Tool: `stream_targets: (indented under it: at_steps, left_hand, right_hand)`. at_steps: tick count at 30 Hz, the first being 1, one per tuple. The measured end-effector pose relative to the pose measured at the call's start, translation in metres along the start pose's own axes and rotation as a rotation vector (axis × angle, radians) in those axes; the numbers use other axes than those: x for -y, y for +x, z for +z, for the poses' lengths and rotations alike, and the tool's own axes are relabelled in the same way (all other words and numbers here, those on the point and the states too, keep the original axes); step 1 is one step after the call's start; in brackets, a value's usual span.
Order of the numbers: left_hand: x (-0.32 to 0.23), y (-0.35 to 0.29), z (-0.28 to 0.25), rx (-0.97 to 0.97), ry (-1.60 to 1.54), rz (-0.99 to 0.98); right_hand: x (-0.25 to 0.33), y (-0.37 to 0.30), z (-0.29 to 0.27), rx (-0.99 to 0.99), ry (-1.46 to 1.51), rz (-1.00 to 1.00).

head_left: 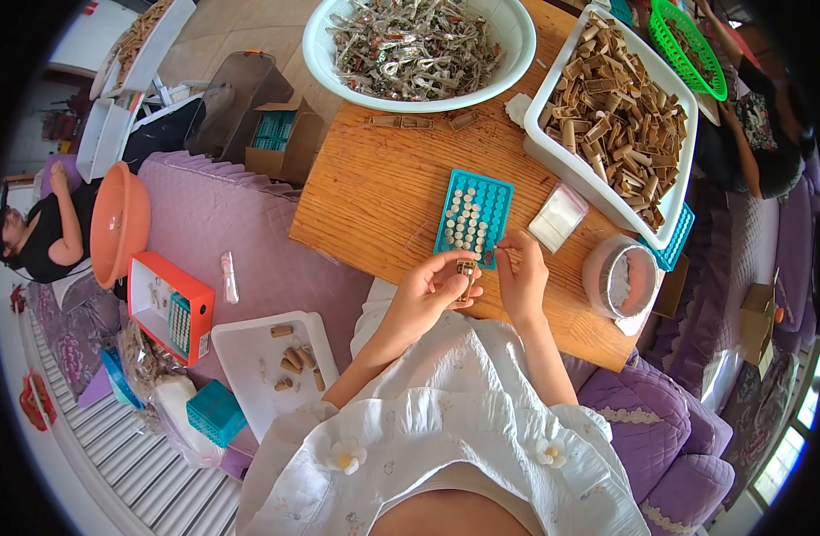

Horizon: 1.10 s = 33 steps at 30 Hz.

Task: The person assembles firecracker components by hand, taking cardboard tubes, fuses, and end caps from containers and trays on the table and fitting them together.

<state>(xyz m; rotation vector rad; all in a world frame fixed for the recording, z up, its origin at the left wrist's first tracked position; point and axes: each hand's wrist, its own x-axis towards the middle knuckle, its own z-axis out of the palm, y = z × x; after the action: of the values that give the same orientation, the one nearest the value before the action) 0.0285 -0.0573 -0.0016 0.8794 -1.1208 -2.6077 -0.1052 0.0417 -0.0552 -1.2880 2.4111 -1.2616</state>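
Observation:
My left hand [423,290] grips a small brown plastic casing [464,280] with its open side up; small parts inside it are too tiny to name. My right hand [524,275] is closed in a pinch at the lower right corner of a teal tray [497,201]; whatever its fingertips hold, if anything, cannot be made out. Round silvery button-like discs [464,217] sit in the tray's left and middle pockets. Right of the tray lies a stack of clear plastic bags [558,217].
A pale basin [313,62] of small clear-and-metal parts stands at the table's far side. A white tub [542,136] piled with brown casings and a round pinkish container [620,277] are to the right. Left are a white tray [240,357], orange box [171,306] and orange basin [120,223]. Other people sit at both sides.

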Motion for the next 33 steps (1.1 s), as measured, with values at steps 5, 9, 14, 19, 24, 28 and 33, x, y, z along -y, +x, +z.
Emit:
stream_targets:
  at_steps: [5,9,14,19,24,28,33]
  left_hand:
    - [0.0,0.0,0.002,-0.012,0.027,-0.033]
    - [0.007,0.002,0.001,0.001,0.066,-0.005]
    - [0.007,0.004,0.005,-0.074,0.106,-0.002]
    - [0.01,0.01,-0.002,-0.082,0.115,0.027]
    - [0.006,0.01,-0.006,-0.098,0.12,0.045]
    - [0.01,0.013,-0.013,-0.093,0.076,0.031]
    - [0.008,0.011,-0.012,-0.095,0.079,0.017]
  right_hand:
    - [0.038,-0.014,-0.003,-0.214,0.362,-0.001]
    - [0.043,-0.012,-0.005,-0.146,0.225,-0.16]
    - [0.042,-0.009,-0.009,-0.076,0.15,-0.232]
    - [0.035,-0.006,-0.011,0.025,0.159,-0.243]
    - [0.008,0.002,-0.009,-0.013,0.186,0.187]
    - [-0.008,-0.001,-0.001,0.098,0.004,0.124]
    - [-0.006,-0.002,0.002,0.187,-0.244,-0.001]
